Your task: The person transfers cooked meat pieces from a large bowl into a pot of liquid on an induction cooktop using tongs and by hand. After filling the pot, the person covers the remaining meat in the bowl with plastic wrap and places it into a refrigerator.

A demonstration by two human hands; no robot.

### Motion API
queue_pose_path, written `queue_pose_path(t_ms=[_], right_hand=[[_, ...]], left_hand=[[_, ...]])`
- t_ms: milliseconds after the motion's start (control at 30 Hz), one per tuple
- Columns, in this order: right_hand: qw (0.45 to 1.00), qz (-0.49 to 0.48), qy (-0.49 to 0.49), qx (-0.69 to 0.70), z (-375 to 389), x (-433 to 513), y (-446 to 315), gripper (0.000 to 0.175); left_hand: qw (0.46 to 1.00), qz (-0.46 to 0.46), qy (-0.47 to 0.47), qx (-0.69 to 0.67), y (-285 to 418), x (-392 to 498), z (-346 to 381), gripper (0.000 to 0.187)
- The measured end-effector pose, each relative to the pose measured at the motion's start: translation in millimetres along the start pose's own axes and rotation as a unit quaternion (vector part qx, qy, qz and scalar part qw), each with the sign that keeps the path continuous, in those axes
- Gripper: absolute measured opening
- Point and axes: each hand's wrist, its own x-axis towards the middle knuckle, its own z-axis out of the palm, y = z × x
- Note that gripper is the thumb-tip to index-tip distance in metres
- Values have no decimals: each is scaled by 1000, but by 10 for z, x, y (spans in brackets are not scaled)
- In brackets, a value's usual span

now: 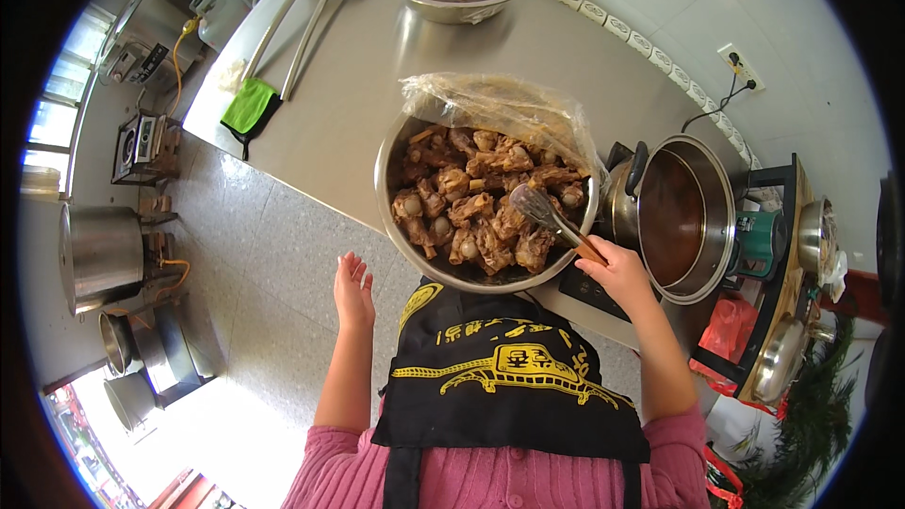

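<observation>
My right hand [619, 274] grips the wooden handle of a pair of metal tongs [553, 216], whose head rests over the meat at the right side of a large steel bowl. Cooked meat on the bone [488, 208] fills much of that bowl [383, 191], and crumpled clear plastic film [505, 102] covers its far part. My left hand [353, 293] is raised to the left of the bowl, fingers apart, holding nothing. Right of the bowl stands a deep steel pot [728, 226] of dark brown liquid [668, 215].
A second, film-covered bowl [452, 10] of meat stands farther back on the steel table [339, 120]. A green and black cloth [251, 109] lies at its left edge. Shelving [785, 276] stands at right; a large pot [102, 258] and gas burner [141, 145] are at left.
</observation>
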Motion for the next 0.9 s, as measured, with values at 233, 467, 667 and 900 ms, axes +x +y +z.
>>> queue_pose_path(t_ms=[233, 467, 667, 900], right_hand=[[963, 64, 112, 237, -13, -177, 122, 40], [926, 168, 245, 231, -1046, -740, 471, 36], [928, 284, 218, 103, -1612, -1131, 1126, 28], [940, 328, 92, -34, -1804, -1055, 1468, 24]], left_hand=[[999, -2, -26, 24, 16, 52, 156, 55], [998, 4, -34, 44, 40, 96, 255, 56], [998, -2, -44, 50, -5, 80, 248, 58], [997, -4, -37, 69, 10, 16, 301, 60]])
